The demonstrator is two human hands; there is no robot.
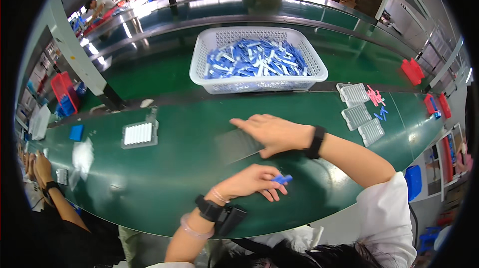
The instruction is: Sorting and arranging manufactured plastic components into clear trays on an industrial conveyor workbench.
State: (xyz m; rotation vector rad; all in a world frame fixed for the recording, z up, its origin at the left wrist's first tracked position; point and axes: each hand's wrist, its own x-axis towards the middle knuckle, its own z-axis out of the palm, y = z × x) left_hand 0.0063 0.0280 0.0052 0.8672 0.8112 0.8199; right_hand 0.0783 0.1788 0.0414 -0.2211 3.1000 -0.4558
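My left hand (252, 182) is near the table's front edge, its fingers closed on small blue plastic pieces (282, 179). Above it, my right hand (274, 132) reaches in from the right with thumb and fingers spread apart. Right beside that hand, between its fingertips and thumb, lies a clear plastic tray (230, 147), smeared by motion; whether the hand touches it is hard to see. Farther left stands a clear tray with a row of white pieces (138, 134).
A white basket (212, 87) full of blue and white pieces stands at the back. Clear ribbed trays (357, 117) lie right, beside pink pieces (375, 96) and blue pieces (381, 114). A plastic bag (82, 158) is at left, near another person's hand (43, 167).
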